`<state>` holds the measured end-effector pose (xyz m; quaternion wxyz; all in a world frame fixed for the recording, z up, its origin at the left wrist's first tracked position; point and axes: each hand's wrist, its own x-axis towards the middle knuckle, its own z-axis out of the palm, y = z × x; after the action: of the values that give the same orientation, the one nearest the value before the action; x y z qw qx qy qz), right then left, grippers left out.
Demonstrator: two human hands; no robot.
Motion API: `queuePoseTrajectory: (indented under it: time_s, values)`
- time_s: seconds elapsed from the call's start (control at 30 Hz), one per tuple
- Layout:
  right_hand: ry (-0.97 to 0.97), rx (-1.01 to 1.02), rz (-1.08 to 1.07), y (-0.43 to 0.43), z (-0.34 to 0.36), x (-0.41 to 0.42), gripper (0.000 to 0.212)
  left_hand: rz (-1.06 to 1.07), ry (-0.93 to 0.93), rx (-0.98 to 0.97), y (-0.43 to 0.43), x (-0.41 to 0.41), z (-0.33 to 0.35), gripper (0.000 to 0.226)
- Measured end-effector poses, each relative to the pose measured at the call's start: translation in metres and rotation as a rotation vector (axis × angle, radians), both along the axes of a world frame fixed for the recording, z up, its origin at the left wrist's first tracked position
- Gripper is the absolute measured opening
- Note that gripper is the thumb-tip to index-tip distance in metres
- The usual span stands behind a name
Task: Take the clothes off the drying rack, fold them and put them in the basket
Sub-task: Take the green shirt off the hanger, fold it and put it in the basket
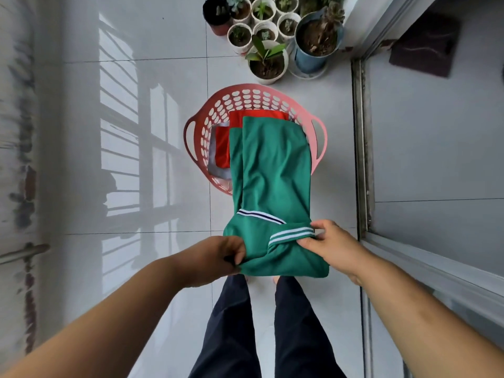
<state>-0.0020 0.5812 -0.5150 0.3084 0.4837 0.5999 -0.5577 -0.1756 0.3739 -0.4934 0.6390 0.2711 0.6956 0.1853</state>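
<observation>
A green shirt [272,173] with white-striped cuffs hangs folded lengthwise between my hands, its lower end drooping over the basket. My left hand [218,257] pinches its near left edge. My right hand [332,244] grips a striped cuff on the right. The pink perforated basket [245,102] stands on the floor right in front of me. Inside it lie a red garment [223,143] and a grey one [212,162], partly hidden by the shirt. The drying rack is not in view.
Several potted plants [270,58] cluster just beyond the basket. A sliding-door track [362,159] runs along the right, with a dark mat [425,42] past it. My legs in dark trousers [267,331] stand below the shirt. Glossy tiled floor [122,132] spreads to the left.
</observation>
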Motion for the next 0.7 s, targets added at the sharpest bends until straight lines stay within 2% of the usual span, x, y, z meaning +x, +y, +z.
queuePoseTrajectory:
  time_s: [0.03, 0.1, 0.2, 0.27, 0.3, 0.37, 0.43, 0.47, 0.53, 0.6, 0.7]
  values:
    - [-0.049, 0.102, 0.042, -0.004, -0.004, -0.002, 0.054, 0.024, -0.023, -0.005, 0.000, 0.001, -0.001, 0.032]
    - [-0.094, 0.296, 0.136, -0.013, -0.006, -0.006, 0.050, 0.109, -0.093, -0.013, -0.001, 0.005, -0.002, 0.032]
    - [0.006, 0.476, 0.279, -0.026, -0.005, -0.007, 0.033, 0.197, -0.157, -0.034, -0.001, 0.009, -0.003, 0.031]
    - [0.118, 0.475, 0.371, -0.031, -0.003, -0.003, 0.030, 0.245, -0.176, -0.048, -0.002, 0.010, -0.005, 0.031]
    - [0.155, 0.432, 0.422, -0.032, -0.001, 0.000, 0.037, 0.274, -0.183, -0.057, -0.002, 0.010, -0.005, 0.031]
    - [0.189, 0.331, 0.545, -0.033, 0.005, 0.005, 0.066, 0.328, -0.203, -0.066, -0.002, 0.009, -0.006, 0.031]
    - [0.189, 0.309, 0.705, -0.036, 0.005, 0.010, 0.094, 0.364, -0.223, -0.063, -0.002, 0.007, -0.006, 0.030]
    - [0.178, 0.324, 0.775, -0.038, 0.003, 0.012, 0.100, 0.378, -0.235, -0.059, -0.002, 0.007, -0.006, 0.030]
    - [0.159, 0.396, 0.856, -0.044, -0.004, 0.015, 0.095, 0.389, -0.247, -0.053, -0.001, 0.006, -0.006, 0.030]
    - [0.178, 0.471, 0.853, -0.048, -0.010, 0.017, 0.078, 0.363, -0.227, -0.054, 0.001, 0.004, -0.006, 0.030]
    - [0.222, 0.492, 0.838, -0.050, -0.017, 0.018, 0.064, 0.215, -0.143, -0.021, 0.007, 0.001, -0.004, 0.032]
